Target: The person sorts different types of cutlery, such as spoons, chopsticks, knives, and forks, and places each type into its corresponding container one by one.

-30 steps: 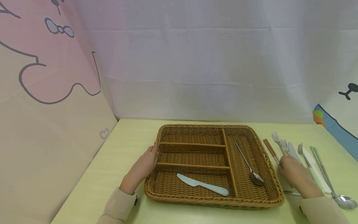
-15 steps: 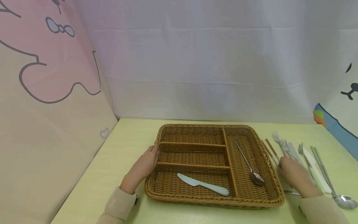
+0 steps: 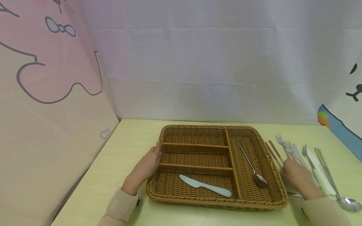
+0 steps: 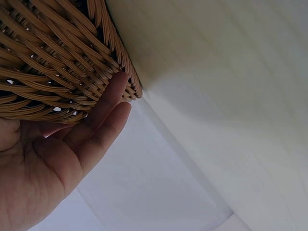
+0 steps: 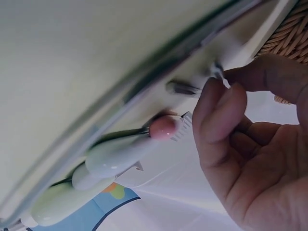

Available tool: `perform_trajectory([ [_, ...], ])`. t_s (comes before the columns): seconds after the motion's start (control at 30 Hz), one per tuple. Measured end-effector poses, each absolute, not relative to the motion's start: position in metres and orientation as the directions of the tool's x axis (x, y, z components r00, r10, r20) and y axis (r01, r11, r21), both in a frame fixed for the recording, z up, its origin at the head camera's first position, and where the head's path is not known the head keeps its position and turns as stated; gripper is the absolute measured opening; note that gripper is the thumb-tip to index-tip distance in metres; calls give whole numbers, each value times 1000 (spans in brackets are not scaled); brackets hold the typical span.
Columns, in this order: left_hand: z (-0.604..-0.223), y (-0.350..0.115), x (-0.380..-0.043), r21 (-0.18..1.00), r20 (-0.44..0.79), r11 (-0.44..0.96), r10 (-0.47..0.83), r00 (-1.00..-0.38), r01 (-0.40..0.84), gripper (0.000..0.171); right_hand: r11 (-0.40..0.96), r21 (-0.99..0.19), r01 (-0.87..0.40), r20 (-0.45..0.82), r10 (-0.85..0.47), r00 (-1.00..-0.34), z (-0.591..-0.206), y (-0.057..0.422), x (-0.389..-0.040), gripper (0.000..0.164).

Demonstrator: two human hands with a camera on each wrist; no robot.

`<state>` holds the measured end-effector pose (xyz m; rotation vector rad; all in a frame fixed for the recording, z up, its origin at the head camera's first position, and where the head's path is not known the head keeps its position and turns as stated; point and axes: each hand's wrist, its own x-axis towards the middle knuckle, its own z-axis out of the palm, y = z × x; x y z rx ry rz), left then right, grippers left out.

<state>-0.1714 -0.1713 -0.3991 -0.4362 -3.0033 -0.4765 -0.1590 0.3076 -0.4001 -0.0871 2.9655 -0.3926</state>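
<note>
My left hand [image 3: 148,161] rests against the left outer wall of the wicker tray [image 3: 195,166]; in the left wrist view its fingers lie along the weave, nearly straight. To the tray's right, my right hand [image 3: 299,175] pinches a slim metal-ended chopstick [image 5: 217,71] between thumb and fingers. Two brown-handled chopsticks [image 3: 272,152] show beyond that hand, slightly apart. Forks [image 3: 287,147] lie close to its fingertips, their handles partly hidden. Inside the tray are a pale mint knife [image 3: 205,185] in the front compartment and a metal spoon [image 3: 255,172] in the long right compartment.
Right of my right hand lie a green-handled fork [image 3: 318,179], a white knife [image 3: 322,174], green chopsticks [image 3: 323,163] and a large spoon [image 3: 349,203]. Another metal handle [image 3: 295,194] shows under the wrist. A white curtain [image 3: 198,78] hangs behind the table.
The brown-handled chopsticks, side by side a second ago, have come apart, one lying closer to the tray. My right hand has shifted only slightly. The left hand stays put.
</note>
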Motion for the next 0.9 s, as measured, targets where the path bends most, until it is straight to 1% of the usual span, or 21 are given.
perform_trajectory([
  [0.23,-398,-171,-171,291,108,913,267,-958,287,52,967,-252,-30,-129,-64,-990,-398,305,-157,22],
  [0.53,-400,-172,-171,284,115,913,271,-956,294,52,963,-267,-15,-91,-41,-995,-400,303,-153,26],
  [0.73,-400,-172,-172,287,116,912,272,-955,294,52,961,-271,-51,-19,-58,-998,-397,301,-149,19],
  [0.9,-399,-171,-171,295,109,912,263,-959,284,52,961,-269,-66,22,-62,-998,-393,297,-148,18],
])
